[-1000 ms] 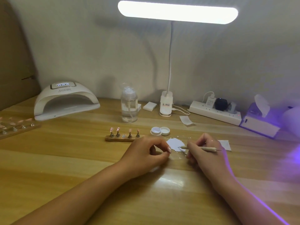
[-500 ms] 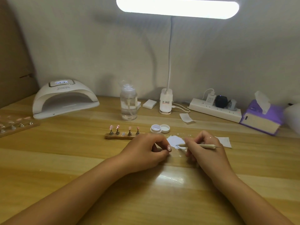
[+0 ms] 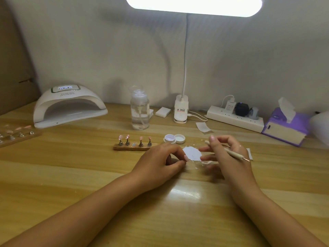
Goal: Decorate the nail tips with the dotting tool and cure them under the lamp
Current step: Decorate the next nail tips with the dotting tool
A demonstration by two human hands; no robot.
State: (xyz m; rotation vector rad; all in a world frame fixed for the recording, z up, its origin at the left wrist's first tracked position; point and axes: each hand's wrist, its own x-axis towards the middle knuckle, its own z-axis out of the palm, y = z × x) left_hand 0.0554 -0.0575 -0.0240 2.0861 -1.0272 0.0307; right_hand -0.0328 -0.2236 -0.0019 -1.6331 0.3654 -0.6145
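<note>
Head view, looking down at a wooden tabletop [image 3: 71, 175] with both of a person's bare forearms reaching in from the near edge.

The step looks like loading the dotting tool, or being just about to dot a tip. No decorating stroke is under way.

The right hand [image 3: 229, 154] holds the dotting tool [image 3: 235, 155] across its fingers [image 3: 207, 148]. These are loosely spread and only partly curled, with the forefinger lifted. The tool's near-left end sits just above a white patch [image 3: 192, 153] on the tabletop, which may be paper or powder. Whether it touches the patch cannot be told.

The left hand [image 3: 160, 161] lies just left of the patch, fingers curled, with forefinger and thumb meeting in a pinch. Something pale shows at the pinch, but whether it is a held nail tip or the person's own fingernail cannot be told.

Four pink nail tips [image 3: 135, 140] stand upright on a wooden holder [image 3: 131, 148], just beyond the left hand. One middle place lacks a tall tip. A small open jar [image 3: 170, 139] and its lid [image 3: 179, 138] sit just right of the holder.

The curing lamp [image 3: 69, 106] sits far left, well apart from the hands, with nothing visible inside it.

The next move likely calls for a steady, light touch of the tool's tip on one small tip, then carrying the tips left to the lamp.
</note>
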